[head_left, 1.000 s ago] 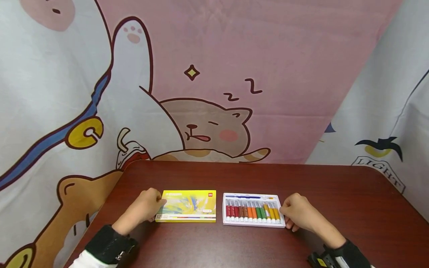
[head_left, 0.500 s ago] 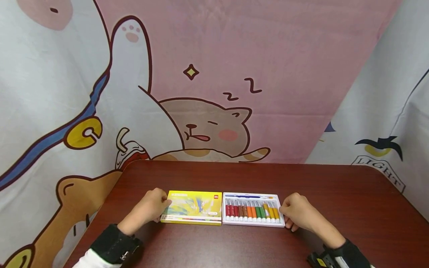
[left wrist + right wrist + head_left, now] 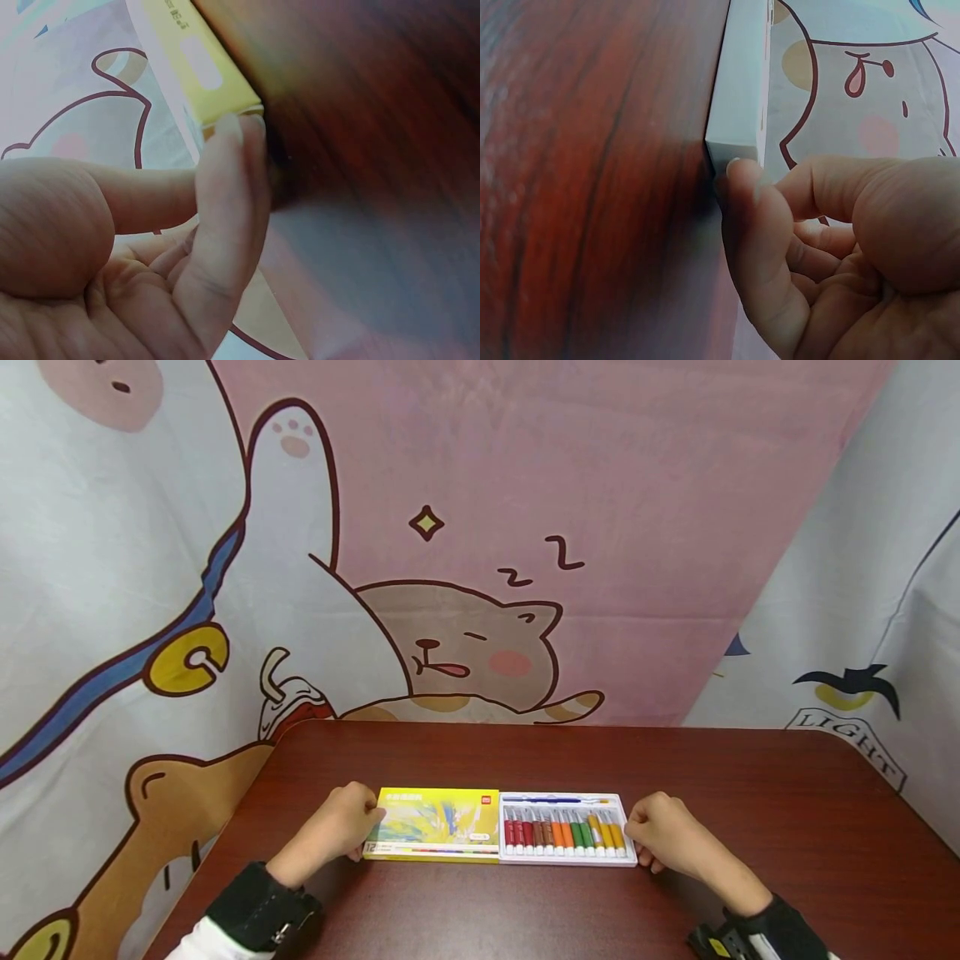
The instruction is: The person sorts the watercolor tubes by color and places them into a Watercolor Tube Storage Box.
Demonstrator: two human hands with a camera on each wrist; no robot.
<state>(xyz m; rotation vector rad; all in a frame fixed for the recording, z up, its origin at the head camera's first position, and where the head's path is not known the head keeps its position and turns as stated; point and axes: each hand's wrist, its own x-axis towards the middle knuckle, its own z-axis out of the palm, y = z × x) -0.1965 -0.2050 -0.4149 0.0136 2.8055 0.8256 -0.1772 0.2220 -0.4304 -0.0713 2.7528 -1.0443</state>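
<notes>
A flat yellow paint box [image 3: 435, 822] with printed artwork lies on the table, its right end touching the left end of a white tray [image 3: 570, 863]. Inside the tray, paint tubes [image 3: 562, 833] in reds, browns, orange, green and yellow lie in a row below a blue paintbrush [image 3: 543, 800]. My left hand [image 3: 341, 820] pinches the yellow box at its left end; the left wrist view shows fingertips against the box's end corner [image 3: 229, 105]. At the tray's right end, my right hand [image 3: 667, 831] pinches its edge, with fingertips on the white end wall [image 3: 731, 150].
The dark reddish-brown table [image 3: 480, 918] extends around both things. Behind its far edge hangs a cloth backdrop [image 3: 637, 527] with cartoon cats. Black bands [image 3: 258, 906] circle both wrists.
My left hand has slid the yellow box to the right, and the gap between box and tray has closed. The right hand and the tray have stayed nearly still.
</notes>
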